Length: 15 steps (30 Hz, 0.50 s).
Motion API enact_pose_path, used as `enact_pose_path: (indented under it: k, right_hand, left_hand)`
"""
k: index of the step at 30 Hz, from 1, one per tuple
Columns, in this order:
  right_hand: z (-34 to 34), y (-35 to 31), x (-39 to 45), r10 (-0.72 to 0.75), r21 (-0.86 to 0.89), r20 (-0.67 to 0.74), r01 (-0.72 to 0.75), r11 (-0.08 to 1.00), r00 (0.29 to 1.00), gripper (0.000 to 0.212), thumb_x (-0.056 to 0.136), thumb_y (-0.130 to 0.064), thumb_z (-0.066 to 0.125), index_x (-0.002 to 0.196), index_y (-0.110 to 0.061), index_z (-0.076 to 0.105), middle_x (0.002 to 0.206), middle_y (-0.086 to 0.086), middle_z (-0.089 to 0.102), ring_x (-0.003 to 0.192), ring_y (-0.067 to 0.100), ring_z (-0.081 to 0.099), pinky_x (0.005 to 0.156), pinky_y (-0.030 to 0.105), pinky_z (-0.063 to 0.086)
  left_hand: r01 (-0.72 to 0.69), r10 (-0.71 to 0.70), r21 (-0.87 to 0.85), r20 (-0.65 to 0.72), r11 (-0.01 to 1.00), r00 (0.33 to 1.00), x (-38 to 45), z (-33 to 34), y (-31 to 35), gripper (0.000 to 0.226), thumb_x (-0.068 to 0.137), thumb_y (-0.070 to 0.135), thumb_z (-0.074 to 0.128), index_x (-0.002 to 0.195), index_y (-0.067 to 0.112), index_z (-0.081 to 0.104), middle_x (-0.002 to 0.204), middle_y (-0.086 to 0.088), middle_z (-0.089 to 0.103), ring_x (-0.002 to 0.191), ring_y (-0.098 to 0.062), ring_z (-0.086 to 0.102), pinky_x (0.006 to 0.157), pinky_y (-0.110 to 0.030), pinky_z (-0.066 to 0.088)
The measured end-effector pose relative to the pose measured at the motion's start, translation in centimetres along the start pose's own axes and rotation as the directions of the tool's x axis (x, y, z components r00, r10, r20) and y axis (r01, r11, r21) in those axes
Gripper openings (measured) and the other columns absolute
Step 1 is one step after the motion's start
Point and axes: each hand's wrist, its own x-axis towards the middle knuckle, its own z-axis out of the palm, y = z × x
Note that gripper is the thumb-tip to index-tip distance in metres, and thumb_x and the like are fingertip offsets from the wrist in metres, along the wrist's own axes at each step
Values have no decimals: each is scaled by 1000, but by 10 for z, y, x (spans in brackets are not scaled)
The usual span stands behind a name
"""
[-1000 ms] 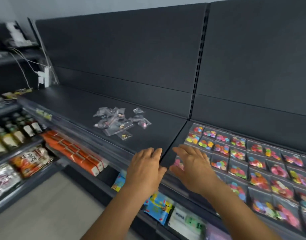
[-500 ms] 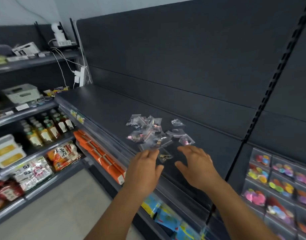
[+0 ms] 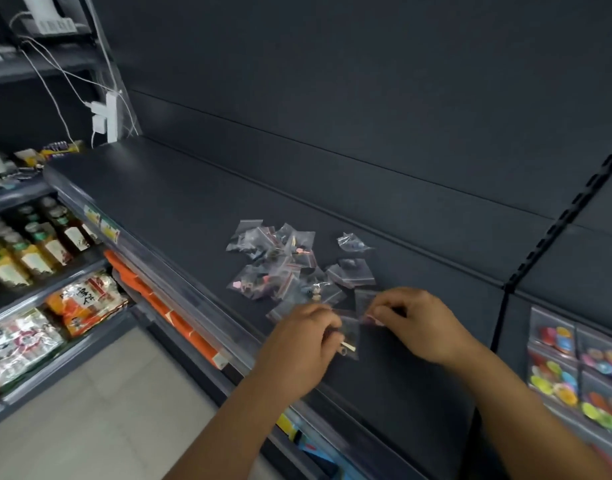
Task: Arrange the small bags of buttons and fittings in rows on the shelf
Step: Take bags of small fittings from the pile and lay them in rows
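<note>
A loose pile of small clear bags of fittings (image 3: pixel 278 263) lies on the dark shelf (image 3: pixel 166 202). Two more bags (image 3: pixel 354 242) (image 3: pixel 353 271) lie apart at the pile's right. My left hand (image 3: pixel 299 351) has curled fingers pinching a clear bag with a pale metal fitting (image 3: pixel 347 341) at the near edge of the pile. My right hand (image 3: pixel 415 323) pinches another small bag holding pink pieces (image 3: pixel 366 308). Both hands sit just above the shelf surface.
Rows of bags with coloured buttons (image 3: pixel 574 372) fill the shelf section at the right, past a slotted upright (image 3: pixel 560 220). Bottles (image 3: pixel 31 244) and snack packs (image 3: pixel 83 303) sit on lower shelves at the left. A white power strip with cables (image 3: pixel 107 116) stands at the shelf's far left end.
My view has swung left from the button rows to the pile. Both hands moved forward from open and hovering to pinching bags at the pile's near edge.
</note>
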Motion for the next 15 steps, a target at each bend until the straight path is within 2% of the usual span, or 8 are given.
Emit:
enact_pose_path:
  k: [2,3,5,7,10,13,15]
  right_hand:
    - [0,3,3,97,22,-137,-95,995,986,10,90,-25,59,91,-33,65,98,-13,58,86,-1,57,70,3,37]
    - [3,3,5,165,21,-180,-164,986,970,14,90,-27,59,103,-28,65,103,-9,58,93,5,58,75,8,39]
    - [10,1,8,273,4,-180,-277,961,945,40,87,-31,63,125,-21,56,118,-2,57,110,17,55,89,24,43]
    - [16,-5,11,339,-2,-143,-342,940,930,55,84,-30,66,134,-18,49,119,1,57,114,21,52,92,31,45]
    - [19,-17,15,427,80,-66,-422,903,902,44,81,-21,67,123,-17,56,90,-5,58,92,17,59,74,25,45]
    - [19,-23,13,463,220,-71,-439,871,883,14,77,-11,68,87,-21,63,71,-5,56,63,11,53,57,23,43]
    - [18,-27,6,486,361,-92,-425,830,869,14,76,-7,68,75,-19,60,67,-2,56,58,12,49,54,22,42]
  left_hand:
    - [81,-81,-12,-54,997,995,0,0,-1,31,94,41,49,119,24,56,120,8,52,114,-9,44,95,-24,39]
    - [117,-117,-4,-59,993,991,0,0,-1,37,93,45,49,123,25,53,120,6,51,115,-11,44,96,-27,40]
    - [146,-145,45,-20,988,989,0,2,3,50,90,53,50,131,24,47,125,4,50,119,-14,42,98,-29,41]
    - [157,-160,65,36,985,987,0,4,8,62,87,53,55,138,21,40,131,1,47,123,-16,40,100,-29,39]
    - [232,-228,-39,94,972,969,4,6,13,72,85,39,67,143,18,30,130,-3,51,121,-20,47,97,-31,43]
    - [305,-282,-225,128,926,951,6,6,10,80,82,24,72,144,18,23,98,2,62,91,-16,61,75,-28,51]
    - [325,-280,-350,173,879,944,6,6,6,74,81,17,71,141,19,27,77,8,57,70,-8,58,60,-17,44]
